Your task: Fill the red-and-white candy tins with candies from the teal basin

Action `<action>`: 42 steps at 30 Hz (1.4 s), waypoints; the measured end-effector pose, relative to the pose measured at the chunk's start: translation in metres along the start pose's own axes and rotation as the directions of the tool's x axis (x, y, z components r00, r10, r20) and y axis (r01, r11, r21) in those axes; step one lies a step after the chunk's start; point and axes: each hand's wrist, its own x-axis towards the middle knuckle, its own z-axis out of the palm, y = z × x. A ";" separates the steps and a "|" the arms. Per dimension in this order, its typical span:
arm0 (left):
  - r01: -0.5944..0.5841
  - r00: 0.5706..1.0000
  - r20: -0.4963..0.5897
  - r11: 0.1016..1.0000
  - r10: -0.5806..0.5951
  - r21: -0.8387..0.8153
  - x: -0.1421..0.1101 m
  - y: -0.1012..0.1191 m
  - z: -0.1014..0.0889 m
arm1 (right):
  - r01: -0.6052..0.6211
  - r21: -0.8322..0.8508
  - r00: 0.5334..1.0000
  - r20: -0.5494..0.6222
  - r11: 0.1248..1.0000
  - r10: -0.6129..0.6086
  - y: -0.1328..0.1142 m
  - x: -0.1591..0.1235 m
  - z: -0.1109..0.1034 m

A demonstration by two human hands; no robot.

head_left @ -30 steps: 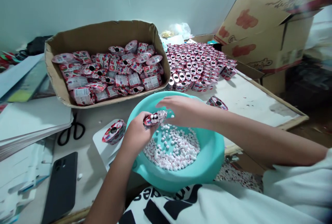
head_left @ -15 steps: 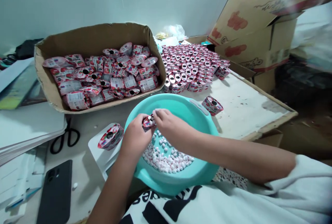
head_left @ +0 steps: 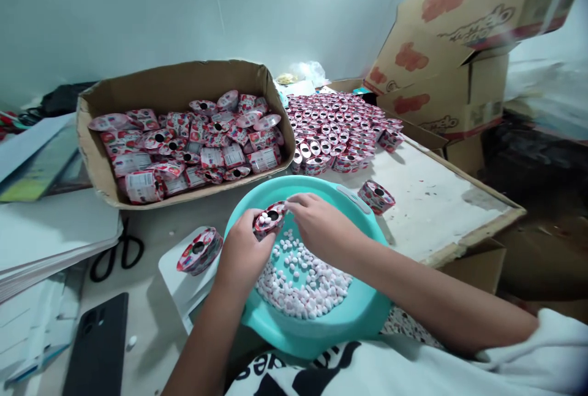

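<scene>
My left hand [head_left: 245, 246] grips a small red-and-white printed packet [head_left: 275, 212] with a dark round hole in its top. A few white candies [head_left: 265, 219] lie on the packet's top, left of the hole. My right hand [head_left: 316, 218] is at the packet's right end, its fingers drawn together; whether anything is between them is hidden. Both hands are over a turquoise basin [head_left: 321, 332]. Many loose white candies [head_left: 301, 298] are gathered in the near part of the basin.
Behind stands a cardboard box [head_left: 138, 200] full of similar packets. More packets [head_left: 340, 120] stand in dense rows at the back. Single packets stand left [head_left: 199, 251] and right [head_left: 376, 196] of the basin. Scissors [head_left: 117, 255] and a phone [head_left: 98, 347] lie left.
My right hand has shifted rightward off the packet's top, so the hole now shows. The candies on the packet sit left of the hole. The whole view has tilted slightly.
</scene>
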 end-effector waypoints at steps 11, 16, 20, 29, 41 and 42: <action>-0.090 0.994 0.059 0.996 0.090 -0.011 0.000 -0.002 -0.001 | 0.183 0.083 0.981 -0.078 0.980 -0.177 -0.013 -0.002 0.009; -0.025 0.999 0.034 0.998 0.027 -0.052 -0.001 -0.001 -0.002 | 0.259 0.017 0.966 -0.018 0.966 -0.259 0.001 0.001 0.008; 0.020 1.000 0.016 0.998 -0.019 -0.066 -0.001 0.002 -0.002 | 0.191 0.052 0.977 -0.110 0.980 -0.184 0.012 0.002 0.009; 0.017 1.000 0.010 1.000 -0.016 -0.018 -0.002 0.002 -0.002 | 0.231 0.127 0.970 -0.099 0.965 -0.220 0.010 0.001 0.009; 0.052 0.999 0.014 0.998 -0.052 -0.027 -0.002 0.005 -0.002 | 0.191 0.063 0.959 -0.226 0.980 -0.172 0.019 0.001 0.009; 0.051 0.999 0.014 0.998 -0.050 -0.030 -0.002 0.005 -0.002 | 0.178 0.067 0.956 -0.248 0.982 -0.156 0.018 0.001 0.010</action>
